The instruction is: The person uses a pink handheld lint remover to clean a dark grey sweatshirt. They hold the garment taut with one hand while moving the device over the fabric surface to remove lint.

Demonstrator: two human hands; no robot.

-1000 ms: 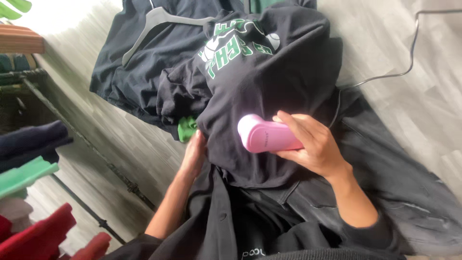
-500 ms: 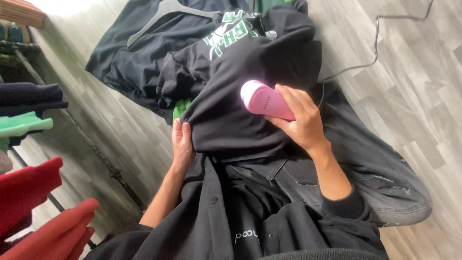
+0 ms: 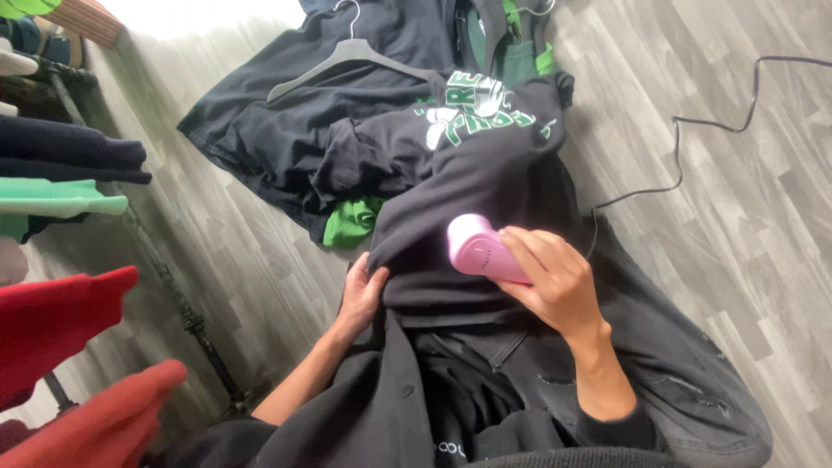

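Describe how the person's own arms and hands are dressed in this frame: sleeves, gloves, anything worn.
Both hands are bare, with no gloves. No rings or watch can be made out. The left hand leads to a forearm left uncovered up to where dark clothing hides it. The right hand leads to a bare forearm that ends in a black sleeve pushed up toward the elbow.

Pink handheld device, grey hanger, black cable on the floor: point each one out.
Pink handheld device (image 3: pixel 475 246): head view, on its rounded front end.
Grey hanger (image 3: pixel 347 59): head view, on the shoulder bar below the hook.
Black cable (image 3: pixel 678 165): head view, on its run across the floor.
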